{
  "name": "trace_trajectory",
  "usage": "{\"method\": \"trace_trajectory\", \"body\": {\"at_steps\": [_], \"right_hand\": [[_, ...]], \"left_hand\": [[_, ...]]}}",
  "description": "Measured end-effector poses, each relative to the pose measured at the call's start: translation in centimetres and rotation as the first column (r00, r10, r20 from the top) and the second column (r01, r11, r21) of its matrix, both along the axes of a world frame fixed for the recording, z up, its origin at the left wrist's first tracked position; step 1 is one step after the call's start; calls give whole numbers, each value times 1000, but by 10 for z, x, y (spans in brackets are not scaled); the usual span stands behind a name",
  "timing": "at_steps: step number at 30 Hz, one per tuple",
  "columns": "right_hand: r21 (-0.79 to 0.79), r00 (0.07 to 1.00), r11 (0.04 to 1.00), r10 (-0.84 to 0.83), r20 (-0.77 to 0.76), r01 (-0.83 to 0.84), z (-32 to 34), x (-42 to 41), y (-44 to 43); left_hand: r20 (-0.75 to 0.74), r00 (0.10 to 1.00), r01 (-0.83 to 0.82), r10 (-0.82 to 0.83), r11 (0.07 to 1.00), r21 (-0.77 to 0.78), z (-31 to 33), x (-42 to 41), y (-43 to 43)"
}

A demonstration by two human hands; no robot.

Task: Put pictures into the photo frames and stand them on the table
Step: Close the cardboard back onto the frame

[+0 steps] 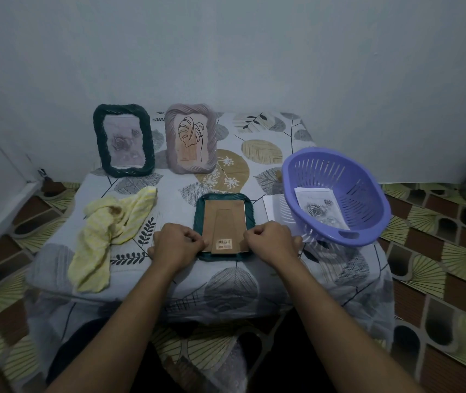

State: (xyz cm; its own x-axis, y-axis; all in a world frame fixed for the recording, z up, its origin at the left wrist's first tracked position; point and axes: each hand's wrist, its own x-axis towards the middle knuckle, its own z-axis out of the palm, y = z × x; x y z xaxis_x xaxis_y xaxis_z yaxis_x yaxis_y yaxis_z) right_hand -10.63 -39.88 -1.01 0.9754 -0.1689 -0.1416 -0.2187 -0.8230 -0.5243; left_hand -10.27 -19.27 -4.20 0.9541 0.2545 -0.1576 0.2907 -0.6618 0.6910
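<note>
A dark green photo frame (224, 200) lies face down at the middle of the table, its brown cardboard back (224, 222) and stand flap upward. My left hand (179, 245) pinches the frame's lower left edge, and my right hand (272, 242) pinches its lower right edge. Two frames stand upright at the back: a dark green frame (123, 140) with a rose picture and a pinkish frame (190, 137) with a leaf drawing. A purple basket (336, 194) at the right holds rose pictures (321, 209).
A crumpled yellow cloth (112, 234) lies at the left of the table. White paper (275, 208) sits partly under the basket. The low table (268, 143) has a leaf-patterned cover and stands against a grey wall, with patterned floor around it.
</note>
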Motion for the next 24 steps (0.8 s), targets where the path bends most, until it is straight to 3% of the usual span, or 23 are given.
{"method": "trace_trajectory", "body": {"at_steps": [6,14,24], "right_hand": [[-34,1000,999,12,20,-11,-5,8,0],[55,999,998,20,32,-22,-12,31,11],[115,998,993,13,68,-21,-20,44,11]], "left_hand": [[-8,1000,11,-12,998,-58,4,10,0],[-27,999,42,-38,985,170,22,31,-17],[-46,996,87,-81,984,154,18,38,-17]]}}
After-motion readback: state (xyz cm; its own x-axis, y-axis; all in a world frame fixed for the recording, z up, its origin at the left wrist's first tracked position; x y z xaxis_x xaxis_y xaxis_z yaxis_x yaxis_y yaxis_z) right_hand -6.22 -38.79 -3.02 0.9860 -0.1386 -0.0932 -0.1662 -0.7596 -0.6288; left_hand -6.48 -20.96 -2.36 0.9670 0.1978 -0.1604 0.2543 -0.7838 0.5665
